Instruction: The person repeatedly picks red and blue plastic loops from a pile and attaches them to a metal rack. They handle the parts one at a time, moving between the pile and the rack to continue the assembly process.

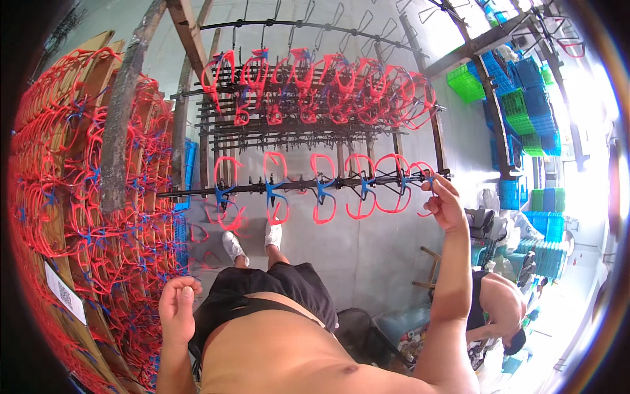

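My right hand (444,205) is raised at the right end of a black hanging bar (298,186). Its thumb and fingers pinch the edge of a red eyeglass frame (420,167) at that end. Along the bar hang several more red eyeglass frames with blue bridges, such as one eyeglass frame (323,189) near the middle. Low on the left, my left hand (177,310) is held apart from the bar, fingers loosely curled in and nothing showing in them. The right fingertips partly cover the frame they grip.
Behind the bar, a rack (308,82) carries more red frames on stacked bars. Wooden boards (115,151) crowded with red frames stand close on my left. Metal posts (128,105) rise nearby. To the right, a person (497,299) bends over; green and blue crates (518,111) are stacked beyond.
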Action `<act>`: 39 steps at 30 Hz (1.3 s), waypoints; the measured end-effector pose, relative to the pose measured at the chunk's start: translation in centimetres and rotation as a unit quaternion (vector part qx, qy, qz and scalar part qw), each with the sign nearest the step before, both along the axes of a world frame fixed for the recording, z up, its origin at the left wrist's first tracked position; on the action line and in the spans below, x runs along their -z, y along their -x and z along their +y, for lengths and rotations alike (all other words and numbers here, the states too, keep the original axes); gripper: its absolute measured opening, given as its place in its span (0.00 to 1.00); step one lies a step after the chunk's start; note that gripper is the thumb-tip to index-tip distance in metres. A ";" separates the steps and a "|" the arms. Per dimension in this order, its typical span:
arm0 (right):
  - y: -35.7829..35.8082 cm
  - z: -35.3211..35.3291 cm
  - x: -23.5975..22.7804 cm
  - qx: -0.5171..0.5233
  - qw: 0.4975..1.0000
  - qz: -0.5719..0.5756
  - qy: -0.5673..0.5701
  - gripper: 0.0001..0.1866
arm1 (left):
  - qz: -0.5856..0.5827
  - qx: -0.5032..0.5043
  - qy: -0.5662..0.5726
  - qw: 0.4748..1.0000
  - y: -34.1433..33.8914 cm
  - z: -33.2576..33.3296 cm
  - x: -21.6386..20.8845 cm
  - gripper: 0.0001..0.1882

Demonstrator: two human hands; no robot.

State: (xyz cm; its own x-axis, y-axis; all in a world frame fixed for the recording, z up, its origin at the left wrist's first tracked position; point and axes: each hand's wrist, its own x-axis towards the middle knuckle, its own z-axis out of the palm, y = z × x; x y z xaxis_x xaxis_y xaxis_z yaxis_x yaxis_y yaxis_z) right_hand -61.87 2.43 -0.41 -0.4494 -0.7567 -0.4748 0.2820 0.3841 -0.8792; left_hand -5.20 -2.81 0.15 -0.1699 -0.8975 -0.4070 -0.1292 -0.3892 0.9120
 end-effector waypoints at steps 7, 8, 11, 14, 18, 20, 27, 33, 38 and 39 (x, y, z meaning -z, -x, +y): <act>-0.2 0.5 2.8 0.032 0.994 -0.043 0.095 0.18 | -0.042 0.050 0.001 0.998 1.1 0.6 -0.6 0.09; 0.0 0.7 2.9 0.040 0.994 -0.042 0.096 0.18 | -0.048 0.052 0.000 0.997 1.2 0.7 -0.7 0.09; -0.4 0.6 3.4 0.072 0.992 -0.032 0.103 0.18 | -0.052 0.042 0.033 0.997 0.9 1.7 -0.7 0.08; -0.4 0.2 4.7 0.090 0.985 -0.056 0.139 0.18 | -0.077 0.051 0.023 0.995 -0.1 2.2 -0.3 0.08; -0.3 -1.0 8.1 0.126 0.989 0.013 0.074 0.06 | -0.152 0.066 0.048 0.985 -1.9 3.1 0.4 0.07; 3.3 2.2 9.9 0.068 0.994 0.042 0.081 0.12 | -0.144 0.081 0.063 0.984 -1.6 2.4 -1.0 0.09; 8.0 6.3 7.0 0.246 0.889 0.371 0.103 0.27 | -0.352 -0.066 0.307 0.882 -10.7 -0.5 -9.3 0.08; -21.8 -2.0 1.4 -0.028 0.928 0.220 0.298 0.15 | -0.530 -0.262 0.329 0.737 -26.0 -5.4 -13.4 0.13; -39.7 -10.8 -5.1 -0.416 0.754 0.327 0.389 0.10 | -0.707 -0.186 0.197 0.654 -30.7 -8.4 -14.5 0.16; -43.1 -12.6 -6.4 -0.447 0.734 0.310 0.408 0.11 | -0.719 -0.170 0.164 0.654 -31.6 -8.4 -14.3 0.17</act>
State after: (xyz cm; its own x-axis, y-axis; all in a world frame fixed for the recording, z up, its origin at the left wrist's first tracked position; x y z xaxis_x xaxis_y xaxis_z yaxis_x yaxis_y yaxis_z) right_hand -18.75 -10.18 6.00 0.4608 -0.7996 0.3850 -0.3135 -0.5525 -0.7723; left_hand 26.41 -11.17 14.42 0.4088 -0.8627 0.2977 -0.9016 -0.4323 -0.0146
